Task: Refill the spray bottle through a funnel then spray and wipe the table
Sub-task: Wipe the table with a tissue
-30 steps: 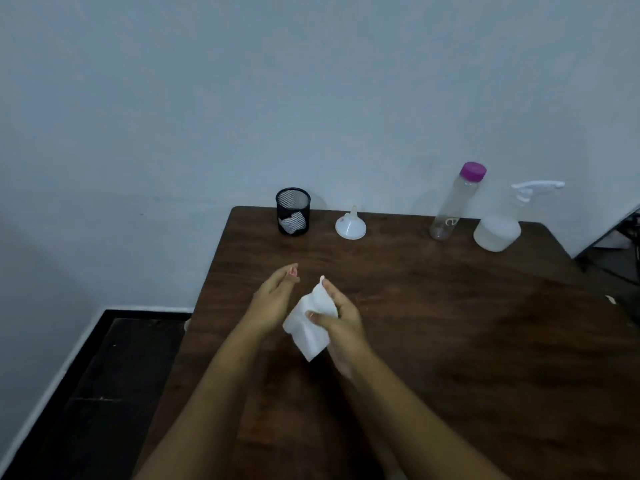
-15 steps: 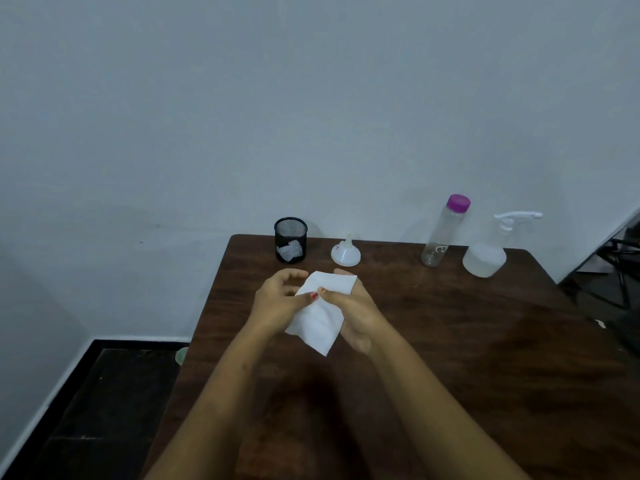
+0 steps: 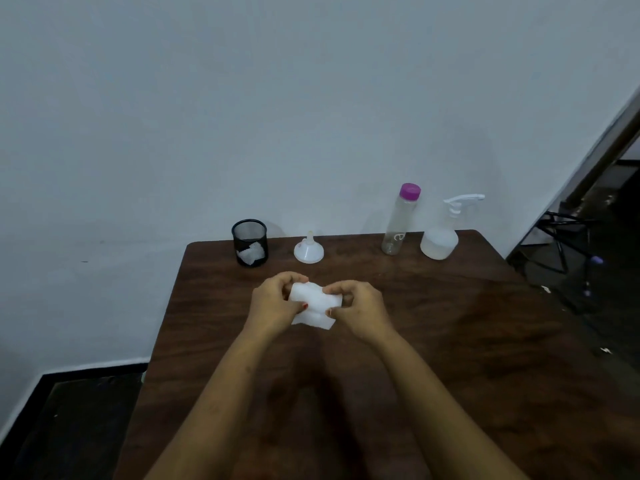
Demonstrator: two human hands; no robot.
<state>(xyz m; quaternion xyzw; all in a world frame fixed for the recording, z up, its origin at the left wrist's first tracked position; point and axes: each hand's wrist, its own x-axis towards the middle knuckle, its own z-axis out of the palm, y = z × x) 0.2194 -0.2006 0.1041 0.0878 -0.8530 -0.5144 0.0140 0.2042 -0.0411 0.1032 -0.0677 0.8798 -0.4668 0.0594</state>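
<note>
Wooden table [image 3: 450,323] | left hand [image 3: 273,306], right hand [image 3: 360,310]: fingers [image 3: 341,289] pinch white tissue [image 3: 313,303] | its sides hidden

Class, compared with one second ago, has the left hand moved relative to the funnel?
Yes. The left hand has shifted rightward, closer to the funnel, and now pinches the white tissue.

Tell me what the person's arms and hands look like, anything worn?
Both forearms are bare: no sleeves, watch or bracelet in view. The left hand and right hand wear no gloves or visible rings. The left thumbnail is painted red; the right one looks paler.
</note>
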